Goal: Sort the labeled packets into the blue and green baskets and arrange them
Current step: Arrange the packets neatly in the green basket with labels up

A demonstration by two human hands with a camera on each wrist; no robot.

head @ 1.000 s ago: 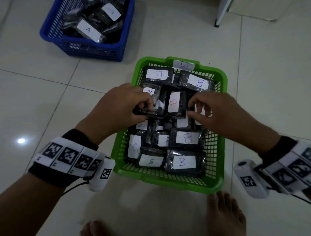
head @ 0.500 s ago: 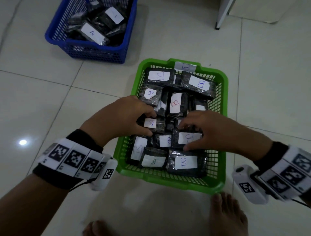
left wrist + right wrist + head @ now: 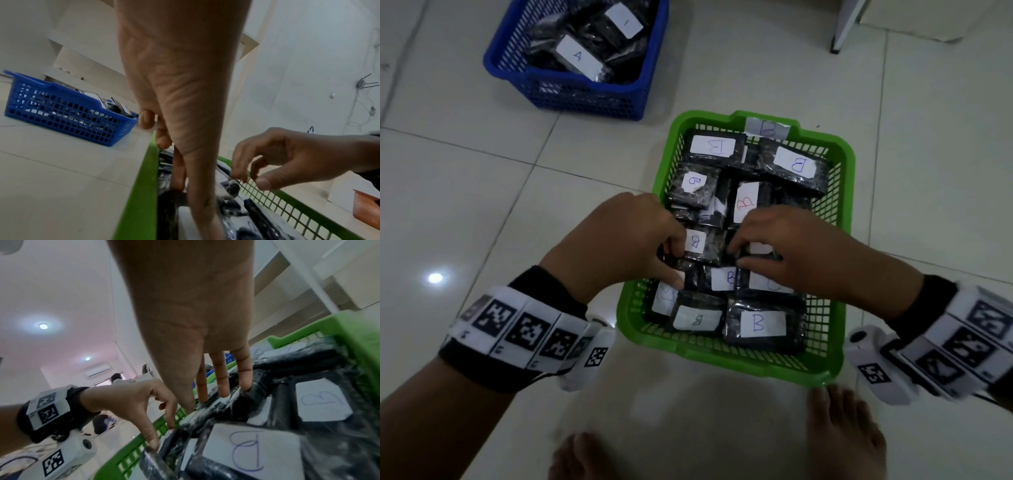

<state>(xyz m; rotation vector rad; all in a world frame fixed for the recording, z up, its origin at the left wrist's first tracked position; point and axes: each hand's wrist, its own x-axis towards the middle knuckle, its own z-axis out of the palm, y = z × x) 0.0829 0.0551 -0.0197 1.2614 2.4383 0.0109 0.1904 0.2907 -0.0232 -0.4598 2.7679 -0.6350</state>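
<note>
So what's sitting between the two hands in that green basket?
In the head view, a black packet with a B label lies between the left hand and the right hand, inside the green basket.
</note>
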